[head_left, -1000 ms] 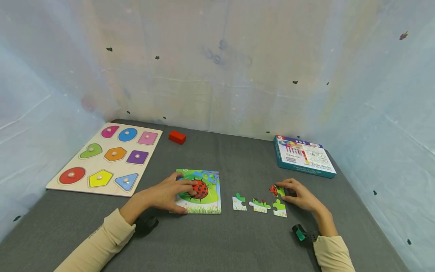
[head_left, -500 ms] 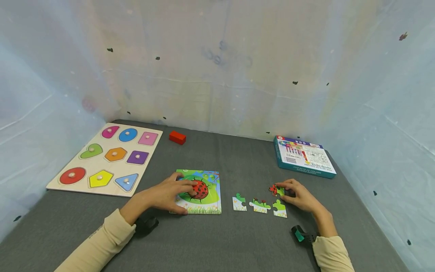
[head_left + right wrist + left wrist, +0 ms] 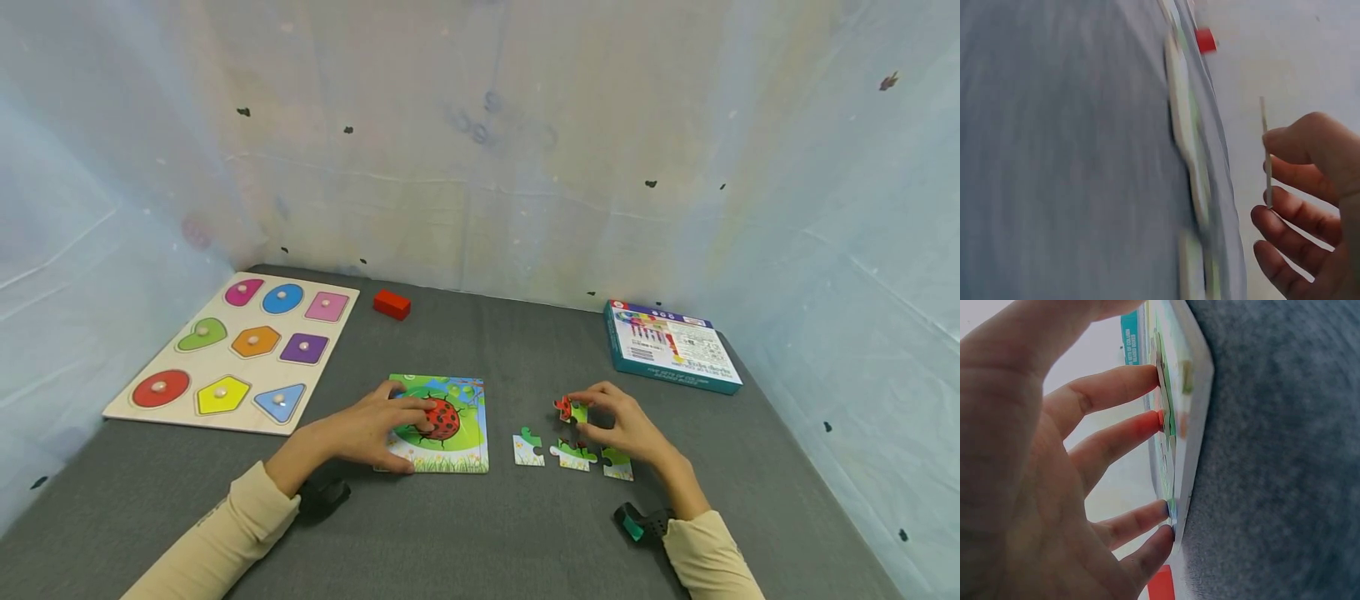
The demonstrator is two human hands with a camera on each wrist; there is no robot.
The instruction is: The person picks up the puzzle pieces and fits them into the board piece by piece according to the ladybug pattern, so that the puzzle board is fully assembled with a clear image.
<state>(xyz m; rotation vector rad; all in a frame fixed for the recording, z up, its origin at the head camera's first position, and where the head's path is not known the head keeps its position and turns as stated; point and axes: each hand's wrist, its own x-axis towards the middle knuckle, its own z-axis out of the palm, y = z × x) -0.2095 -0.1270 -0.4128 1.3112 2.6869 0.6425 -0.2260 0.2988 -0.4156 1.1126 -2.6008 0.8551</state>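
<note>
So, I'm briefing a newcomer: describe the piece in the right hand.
On the grey cloth, go right from the ladybug board to the right hand. It pinches the red and green puzzle piece, the only loose one off the cloth.

Left forearm (image 3: 221, 533), sleeved, enters head view between 7 and 8 o'clock, runs toward 2. Left hand (image 3: 363, 429) palm down; left thumb (image 3: 396, 461) set apart, pointing toward 4 o'clock; left fingers (image 3: 1116, 440) spread, directed toward 3 in head view, tips touching down. Left wrist view: palm side visible, four fingers slightly bent, gaps between them.

Right forearm (image 3: 712, 554), sleeved, enters between 4 and 5 o'clock, runs toward 11. Right hand (image 3: 621, 423) in a pinch, tips directed toward 10. Right wrist view: right thumb (image 3: 1297, 139) uppermost, opposing right fingers (image 3: 1291, 237), which are curled and stacked toward 6 o'clock. Hands well apart.
</note>
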